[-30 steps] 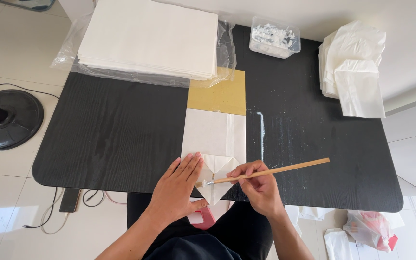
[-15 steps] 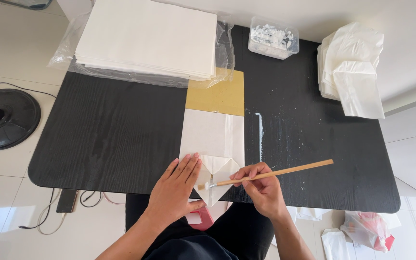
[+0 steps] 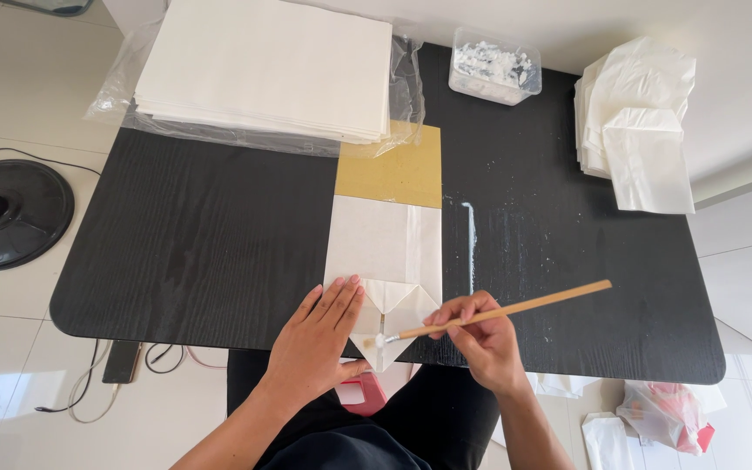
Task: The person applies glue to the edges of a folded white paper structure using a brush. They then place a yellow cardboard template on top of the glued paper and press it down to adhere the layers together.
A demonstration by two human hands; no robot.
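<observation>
Paper bag (image 3: 385, 261), bottom folded, gluing unfinished: left hand (image 3: 317, 338) flat, fingers spread, at 9 o'clock; right hand (image 3: 480, 341) fingers pinching brush (image 3: 498, 311).

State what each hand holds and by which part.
The right hand holds a wooden brush near its bristle end. The left hand grips nothing; it presses flat on the folded paper bag.

Left hand (image 3: 317, 338) covers folded paper's (image 3: 389, 300) left corner; white stack (image 3: 267, 65) cut off at tabletop's far edge; tub (image 3: 493, 65) contents unclear.

White paper bag (image 3: 385, 261) over mustard-yellow board (image 3: 393, 170); black wood-grain table (image 3: 193, 235); tan brush (image 3: 498, 312)
</observation>
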